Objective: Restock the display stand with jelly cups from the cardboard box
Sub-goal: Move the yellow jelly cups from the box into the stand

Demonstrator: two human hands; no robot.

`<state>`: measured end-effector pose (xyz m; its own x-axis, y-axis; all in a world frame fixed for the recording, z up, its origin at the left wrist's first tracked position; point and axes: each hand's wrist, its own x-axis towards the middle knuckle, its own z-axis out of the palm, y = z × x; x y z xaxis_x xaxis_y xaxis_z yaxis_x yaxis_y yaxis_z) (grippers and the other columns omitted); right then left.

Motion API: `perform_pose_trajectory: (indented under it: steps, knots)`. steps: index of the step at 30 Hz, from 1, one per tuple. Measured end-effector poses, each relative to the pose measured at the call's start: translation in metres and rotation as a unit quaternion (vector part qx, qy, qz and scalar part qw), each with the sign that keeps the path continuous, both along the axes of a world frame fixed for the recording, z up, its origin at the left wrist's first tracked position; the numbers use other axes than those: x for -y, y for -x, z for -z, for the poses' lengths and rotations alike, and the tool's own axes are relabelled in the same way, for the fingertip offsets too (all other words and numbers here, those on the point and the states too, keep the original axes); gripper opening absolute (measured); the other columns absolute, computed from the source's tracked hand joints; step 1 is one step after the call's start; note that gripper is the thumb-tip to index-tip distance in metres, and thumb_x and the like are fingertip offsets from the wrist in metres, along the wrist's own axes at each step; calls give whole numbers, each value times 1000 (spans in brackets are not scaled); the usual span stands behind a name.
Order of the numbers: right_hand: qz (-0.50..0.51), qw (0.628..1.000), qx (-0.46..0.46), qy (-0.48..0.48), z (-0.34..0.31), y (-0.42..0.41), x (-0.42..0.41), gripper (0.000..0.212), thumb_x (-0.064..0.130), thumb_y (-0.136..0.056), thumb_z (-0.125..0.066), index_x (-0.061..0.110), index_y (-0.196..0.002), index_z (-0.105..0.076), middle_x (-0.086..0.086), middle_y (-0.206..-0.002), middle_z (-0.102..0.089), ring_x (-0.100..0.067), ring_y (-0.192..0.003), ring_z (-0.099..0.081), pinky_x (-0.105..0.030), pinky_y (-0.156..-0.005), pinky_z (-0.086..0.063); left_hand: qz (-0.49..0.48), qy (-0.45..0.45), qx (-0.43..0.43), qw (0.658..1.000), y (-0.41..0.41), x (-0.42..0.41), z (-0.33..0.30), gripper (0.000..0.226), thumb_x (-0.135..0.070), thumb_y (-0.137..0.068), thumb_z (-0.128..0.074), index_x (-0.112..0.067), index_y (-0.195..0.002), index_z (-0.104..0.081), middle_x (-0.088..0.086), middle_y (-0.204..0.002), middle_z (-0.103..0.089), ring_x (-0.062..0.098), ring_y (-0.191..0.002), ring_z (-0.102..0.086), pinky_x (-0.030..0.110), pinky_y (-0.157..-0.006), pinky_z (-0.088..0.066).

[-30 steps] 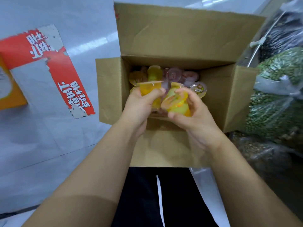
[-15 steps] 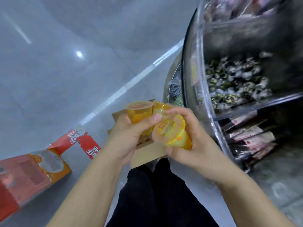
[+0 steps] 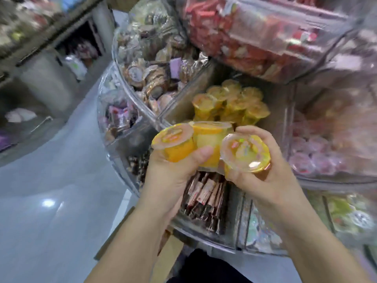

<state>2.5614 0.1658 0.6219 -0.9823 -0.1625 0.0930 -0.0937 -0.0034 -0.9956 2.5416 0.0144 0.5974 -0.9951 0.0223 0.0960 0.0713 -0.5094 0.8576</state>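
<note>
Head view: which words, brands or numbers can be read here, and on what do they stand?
None can be read.
Jelly cup lids: coloured print, too blurred.
Brown sachets: pale labels, too small and blurred.
Other packets in the display stand: motion blur, nothing legible.

Open space remains in the front of the yellow jelly cup compartment (image 3: 183, 103), just beyond both full hands, bounded by clear dividers and the stacked yellow cups (image 3: 230, 105) filling its back.
</note>
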Motion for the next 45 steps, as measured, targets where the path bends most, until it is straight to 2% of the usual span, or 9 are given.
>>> perform_pose_trajectory:
  steps: [10, 16, 20, 24, 26, 31, 33, 38, 45]
  knots:
    - [66, 995, 42, -59, 9, 65, -36, 43, 20, -73, -78, 30, -108, -55, 14, -97, -67, 1, -91, -63, -12, -75, -48, -71, 171, -17, 983, 66, -24, 2, 34, -21, -62, -83, -28, -94, -73, -4, -98, -75, 17, -94, -71, 23, -75, -55]
    - [110, 985, 17, -133, 25, 91, -23, 48, 19, -69, -79, 30, -110, -57, 8, -111, -62, -12, -109, -55, -37, -93, -48, -127, 249, 16, 960, 91, 1, 8, 38, -34, -54, -86, -36, -89, -71, -11, -94, -74, 11, -90, -71, 23, -73, -55]
    - [143, 974, 33, -172, 38, 102, -23, 46, 19, -69, -79, 43, -94, -49, 22, -97, -59, 12, -93, -54, -3, -75, -42, -127, 290, 40, 948, 105, 6, 14, 46, -40, -51, -86, -32, -93, -69, -12, -95, -74, 9, -92, -70, 26, -78, -56]
    - [198, 940, 60, -270, 46, 109, -22, 43, 30, -69, -78, 39, -91, -42, 29, -81, -47, 19, -76, -49, 6, -62, -33, -107, 321, 29, 941, 107, 6, 16, 54, -41, -55, -84, -21, -103, -67, -12, -97, -73, 7, -93, -69, 25, -81, -56]
    - [209, 925, 67, -310, 49, 114, -20, 45, 33, -69, -77, 28, -98, -44, 26, -80, -45, 7, -71, -47, 2, -58, -34, -99, 319, 31, 942, 109, 6, 17, 54, -40, -56, -84, -20, -103, -66, -14, -96, -73, 6, -92, -69, 27, -80, -56]
    - [174, 902, 114, -377, 52, 121, -17, 60, 40, -71, -76, 13, -113, -42, 1, -99, -58, -23, -95, -59, -23, -66, -37, -84, 322, 47, 942, 112, 4, 15, 54, -43, -55, -83, -23, -102, -65, -11, -96, -73, 6, -91, -69, 33, -82, -53]
    - [157, 899, 120, -391, 50, 121, -18, 51, 35, -73, -75, 14, -109, -46, -1, -101, -62, -24, -95, -60, -25, -68, -39, -80, 318, 48, 944, 113, 4, 15, 56, -40, -58, -84, -19, -106, -65, -8, -98, -73, 8, -93, -69, 36, -85, -54]
    - [157, 902, 94, -392, 40, 127, -16, 16, 24, -75, -71, 14, -84, -62, 16, -65, -50, -15, -68, -54, -14, -54, -38, -71, 288, 49, 954, 115, 5, 15, 56, -37, -59, -83, -18, -108, -64, -7, -101, -72, 12, -95, -69, 38, -85, -53]
    - [158, 888, 113, -417, 58, 135, -4, 50, 42, -67, -76, 18, -107, -56, 1, -101, -67, -23, -93, -63, -37, -77, -53, -60, 273, 43, 959, 115, 8, 17, 56, -39, -59, -83, -20, -109, -64, -9, -102, -72, 10, -96, -68, 35, -84, -52]
